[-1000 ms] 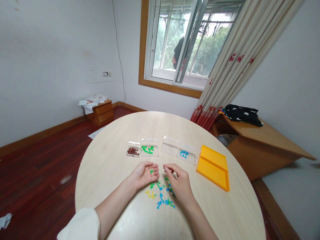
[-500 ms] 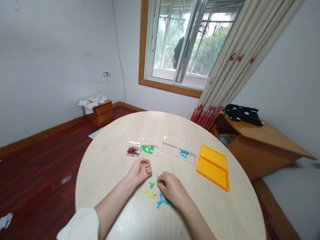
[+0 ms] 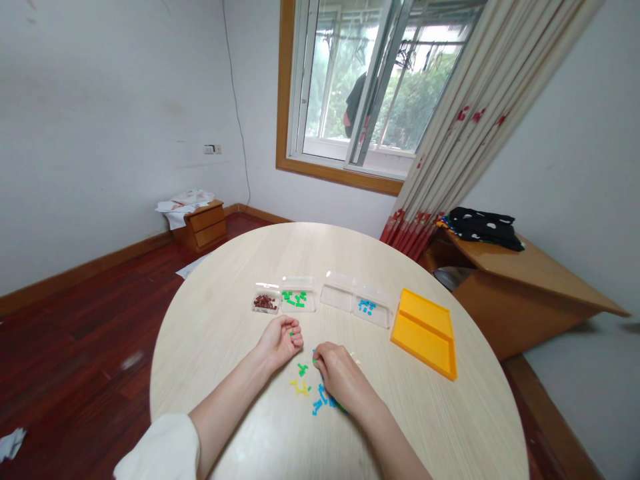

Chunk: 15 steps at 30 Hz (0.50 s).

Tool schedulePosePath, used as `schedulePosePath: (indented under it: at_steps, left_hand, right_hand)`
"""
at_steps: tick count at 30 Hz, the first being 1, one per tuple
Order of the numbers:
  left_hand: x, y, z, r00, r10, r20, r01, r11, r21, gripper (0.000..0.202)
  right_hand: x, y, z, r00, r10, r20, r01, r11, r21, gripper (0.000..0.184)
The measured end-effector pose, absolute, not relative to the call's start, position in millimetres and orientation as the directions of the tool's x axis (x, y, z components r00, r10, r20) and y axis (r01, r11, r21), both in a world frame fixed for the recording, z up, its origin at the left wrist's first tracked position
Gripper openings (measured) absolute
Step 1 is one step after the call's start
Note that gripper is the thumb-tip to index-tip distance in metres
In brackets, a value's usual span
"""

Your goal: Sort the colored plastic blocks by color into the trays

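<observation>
My left hand (image 3: 278, 343) is turned palm up with its fingers curled around a small green piece (image 3: 291, 333). My right hand (image 3: 341, 375) reaches down over the scattered pieces, thumb and finger pinched on another small green piece (image 3: 315, 361). Beside its fingertips lie loose green pieces (image 3: 303, 369), and nearer to me are yellow pieces (image 3: 300, 388). Several blue pieces (image 3: 319, 404) lie below the right hand, partly hidden by it. A few pale pieces (image 3: 355, 358) show just beyond its knuckles.
Along the table's (image 3: 220, 280) middle stand a clear box of brown pieces (image 3: 264, 303), a clear box of green pieces (image 3: 295, 299) and an open clear case with blue pieces (image 3: 367, 307). A yellow two-part tray (image 3: 425, 333) lies at the right. A wooden cabinet (image 3: 530, 293) stands beyond it.
My right hand has shifted slightly, its fingers drawn closer together on the green piece, and pale pieces now show beyond it. The left hand stays the same.
</observation>
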State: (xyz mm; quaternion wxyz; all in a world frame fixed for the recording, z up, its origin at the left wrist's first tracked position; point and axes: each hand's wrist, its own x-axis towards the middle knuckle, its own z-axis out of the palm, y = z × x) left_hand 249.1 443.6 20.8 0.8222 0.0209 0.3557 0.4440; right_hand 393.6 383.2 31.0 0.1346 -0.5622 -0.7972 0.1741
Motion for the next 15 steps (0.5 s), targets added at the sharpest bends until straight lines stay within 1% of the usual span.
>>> schedulePosePath:
  at_steps: [4, 7, 9, 11, 15]
  left_hand:
    - [250.4, 441.5, 20.4, 0.357, 0.756, -0.548, -0.689, 0.610, 0.391, 0.010]
    - [252.3, 438.0, 20.3, 0.436, 0.719, -0.541, -0.621, 0.675, 0.398, 0.011]
    - [254.0, 435.0, 20.5, 0.527, 0.671, -0.522, -0.556, 0.737, 0.385, 0.018]
    - [255.8, 432.1, 21.0, 0.602, 0.627, -0.495, -0.508, 0.778, 0.370, 0.021]
    - [258.5, 428.7, 21.1, 0.657, 0.610, -0.443, -0.514, 0.792, 0.329, 0.014]
  right_hand:
    - [400.3, 387.4, 34.3, -0.272, 0.954, 0.123, 0.771, 0.293, -0.565, 0.017]
    - [405.5, 391.1, 37.6, -0.208, 0.944, 0.258, 0.686, 0.329, -0.649, 0.016]
    - [406.8, 392.4, 38.0, -0.181, 0.924, 0.337, 0.633, 0.371, -0.679, 0.014]
    - [405.7, 392.3, 37.5, -0.179, 0.909, 0.377, 0.593, 0.405, -0.696, 0.013]
    - [400.7, 390.3, 36.9, -0.230, 0.892, 0.389, 0.547, 0.449, -0.707, 0.017]
